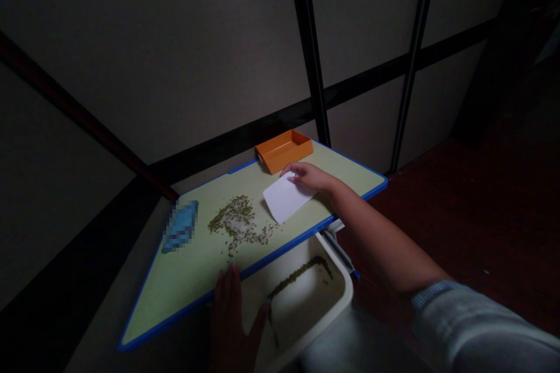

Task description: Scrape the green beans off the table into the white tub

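Dim panelled wall (219,41) behind; white card (282,198) pinched in right hand (308,176), probably angled to face grains (237,222); left hand (228,317) spread at near edge of table (161,303), maybe bracing

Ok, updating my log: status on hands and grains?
Right hand holding white card. Left hand open at table's near edge. Grains spread left of card; orange tray beyond, not blocking.

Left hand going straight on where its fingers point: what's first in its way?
Likely the pile of small green and whitish grains on the blue-edged yellow tabletop, though depth is unclear.
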A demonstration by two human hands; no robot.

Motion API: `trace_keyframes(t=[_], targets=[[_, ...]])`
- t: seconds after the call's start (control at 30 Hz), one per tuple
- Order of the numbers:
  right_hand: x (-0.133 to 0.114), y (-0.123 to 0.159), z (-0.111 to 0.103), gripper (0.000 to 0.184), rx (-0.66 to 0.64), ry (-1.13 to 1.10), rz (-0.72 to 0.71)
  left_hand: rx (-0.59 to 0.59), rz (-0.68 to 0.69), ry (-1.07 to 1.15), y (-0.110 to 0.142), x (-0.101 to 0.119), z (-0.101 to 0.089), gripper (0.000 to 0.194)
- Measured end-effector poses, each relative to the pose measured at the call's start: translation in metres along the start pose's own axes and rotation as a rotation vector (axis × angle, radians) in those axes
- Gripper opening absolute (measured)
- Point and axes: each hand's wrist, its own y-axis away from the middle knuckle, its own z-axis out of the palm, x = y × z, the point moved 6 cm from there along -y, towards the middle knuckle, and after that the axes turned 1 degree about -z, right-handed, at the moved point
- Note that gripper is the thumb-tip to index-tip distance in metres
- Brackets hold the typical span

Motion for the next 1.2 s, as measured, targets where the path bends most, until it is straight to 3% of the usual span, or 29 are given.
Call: trace_keyframes(t=[0.43, 1.2], targets=[[-0.0035, 0.0008, 0.0019, 0.022, -0.002, -0.045, -0.034, 0.054, 0.026, 0.008, -0.0021, 0.0075, -0.0022, 0.069], [-0.0014, 0.0018, 0.0076, 0.023, -0.037, -0.051, -0.038, 0.025, 0.020, 0.007, -0.0009, 0.0017, 0.0020, 0.071]])
